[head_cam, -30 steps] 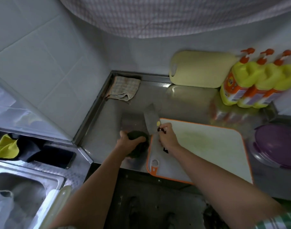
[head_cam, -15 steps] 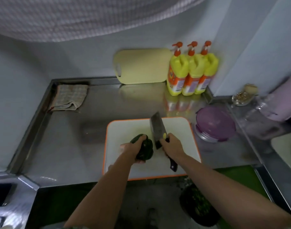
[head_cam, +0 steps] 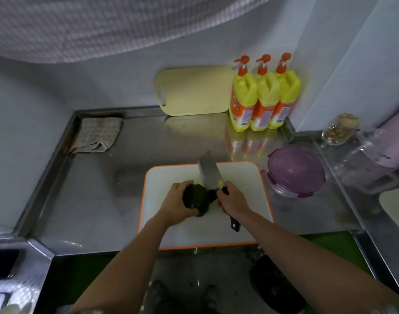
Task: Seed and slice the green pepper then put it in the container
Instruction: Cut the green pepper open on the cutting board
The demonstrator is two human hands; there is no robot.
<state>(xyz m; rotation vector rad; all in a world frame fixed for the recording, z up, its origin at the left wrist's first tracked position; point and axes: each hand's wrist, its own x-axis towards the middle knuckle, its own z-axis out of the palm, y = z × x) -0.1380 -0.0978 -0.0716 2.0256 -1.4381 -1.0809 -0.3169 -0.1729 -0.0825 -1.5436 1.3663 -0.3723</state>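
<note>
A dark green pepper lies on the white cutting board with an orange rim in the middle of the steel counter. My left hand grips the pepper from the left. My right hand holds a cleaver by its dark handle, blade pointing away, right beside the pepper's right end. A round container with a purple lid stands just right of the board.
Three yellow soap bottles and a pale yellow board lean at the back wall. A folded cloth lies at the back left. A glass jar and clear blender jug sit at the right. A sink corner is lower left.
The pepper has moved from the bare counter left of the board onto the board, still in my left hand. The cleaver came down closer to the pepper's right end. My view swung right.
</note>
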